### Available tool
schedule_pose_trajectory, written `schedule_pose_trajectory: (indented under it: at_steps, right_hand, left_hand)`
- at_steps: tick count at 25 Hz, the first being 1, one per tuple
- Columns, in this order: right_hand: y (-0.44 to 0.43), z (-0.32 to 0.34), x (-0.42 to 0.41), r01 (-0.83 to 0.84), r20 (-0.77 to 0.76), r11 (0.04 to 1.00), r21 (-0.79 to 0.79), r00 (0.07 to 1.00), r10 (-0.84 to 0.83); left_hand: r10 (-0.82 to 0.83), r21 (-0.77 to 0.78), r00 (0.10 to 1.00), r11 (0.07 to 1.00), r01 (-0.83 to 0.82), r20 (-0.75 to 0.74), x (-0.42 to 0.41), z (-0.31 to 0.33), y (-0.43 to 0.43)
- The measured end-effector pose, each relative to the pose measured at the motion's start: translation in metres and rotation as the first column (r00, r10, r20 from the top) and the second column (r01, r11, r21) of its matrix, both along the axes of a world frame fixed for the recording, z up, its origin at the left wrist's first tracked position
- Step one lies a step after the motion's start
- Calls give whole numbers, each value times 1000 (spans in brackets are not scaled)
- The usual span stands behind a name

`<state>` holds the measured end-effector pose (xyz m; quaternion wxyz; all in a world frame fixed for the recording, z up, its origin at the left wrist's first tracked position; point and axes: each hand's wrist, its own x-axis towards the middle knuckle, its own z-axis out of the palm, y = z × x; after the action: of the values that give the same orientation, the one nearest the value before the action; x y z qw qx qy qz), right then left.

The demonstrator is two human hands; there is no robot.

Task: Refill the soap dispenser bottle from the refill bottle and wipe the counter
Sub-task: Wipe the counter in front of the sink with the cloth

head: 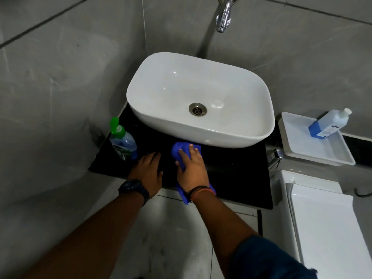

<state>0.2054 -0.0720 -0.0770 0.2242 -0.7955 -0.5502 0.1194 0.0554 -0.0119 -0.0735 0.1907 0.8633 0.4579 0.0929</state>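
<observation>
The black counter (231,170) carries a white basin (201,97). A clear soap dispenser bottle with a green pump (123,140) stands at the counter's left end. My right hand (192,170) presses a blue cloth (178,151) flat on the counter in front of the basin. My left hand (148,172) rests palm down on the counter just right of the dispenser, fingers together, holding nothing. The blue refill bottle with a white cap (328,124) lies tilted in a white tray (314,152) to the right.
A chrome tap (223,15) hangs from the grey wall above the basin. A small chrome fitting (274,158) sits between counter and tray. A white toilet cistern (322,218) stands at the lower right. Grey tiled walls close in the left and back.
</observation>
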Motion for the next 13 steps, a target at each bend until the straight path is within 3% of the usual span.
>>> schedule_pose_trajectory:
  at_steps: [4, 7, 10, 13]
  right_hand:
    - [-2, 5, 1, -239, -163, 970, 45, 956, 244]
    - [-24, 6, 25, -282, -126, 958, 60, 949, 287]
    - [-55, -1, 56, -191, -49, 980, 49, 980, 193]
    - [-81, -6, 92, 58, -21, 996, 72, 998, -57]
  left_hand:
    - [-3, 24, 1000, 1000, 3, -3, 0, 1, -1]
    - [16, 58, 999, 998, -13, -51, 7, 0, -5]
    - [29, 74, 989, 997, -19, -145, 14, -2, -6]
    - [28, 23, 984, 999, -24, -173, 14, -3, -4]
